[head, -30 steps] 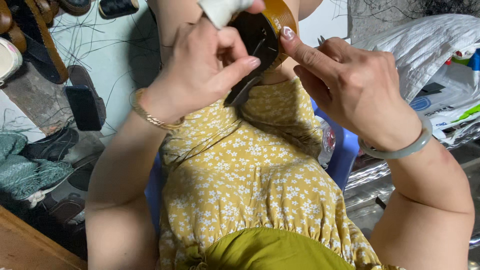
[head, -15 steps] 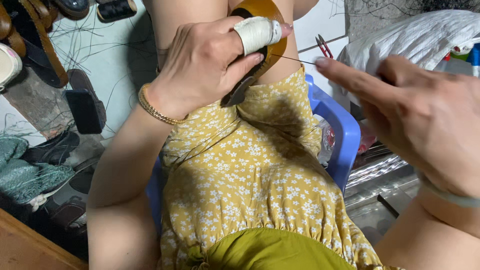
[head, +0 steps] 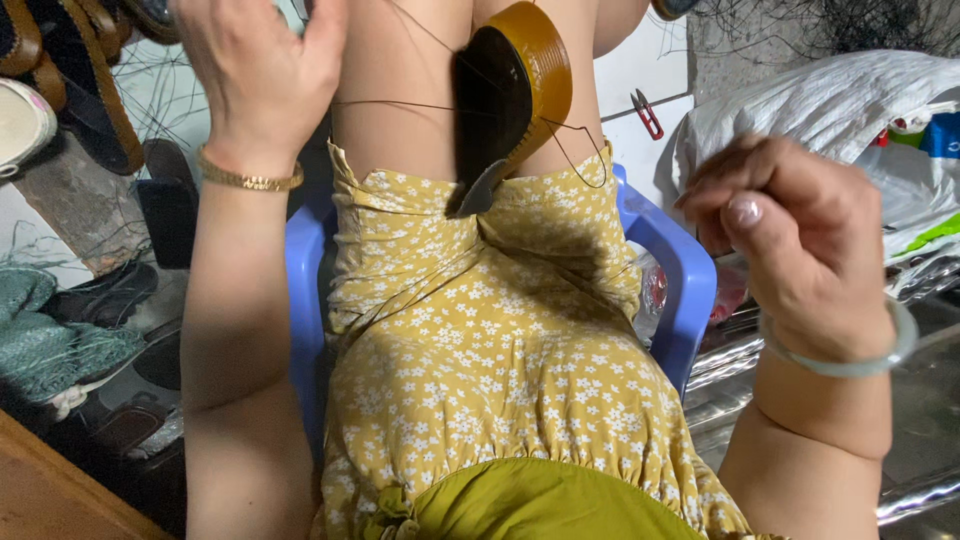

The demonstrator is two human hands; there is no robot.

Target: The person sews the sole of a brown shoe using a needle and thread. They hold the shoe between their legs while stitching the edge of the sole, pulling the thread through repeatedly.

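From my head camera, I am in the thread-pulling part of a stitch: the brown shoe sole (head: pixel 515 95) sits wedged between my knees, between my two hands, and a thin dark thread (head: pixel 575 150) runs out from it to both sides. My left hand (head: pixel 262 70) is raised with fingers loosely curled, though I cannot tell whether it pinches the strand. My right hand (head: pixel 790 235) is closed, fingertips drawn together as on the thread's end. Next, I judge, the pull must be even so the stitch seats without snapping. Half a second ago my left hand gripped the sole; now it is off it, and my right has drawn back nearer me.
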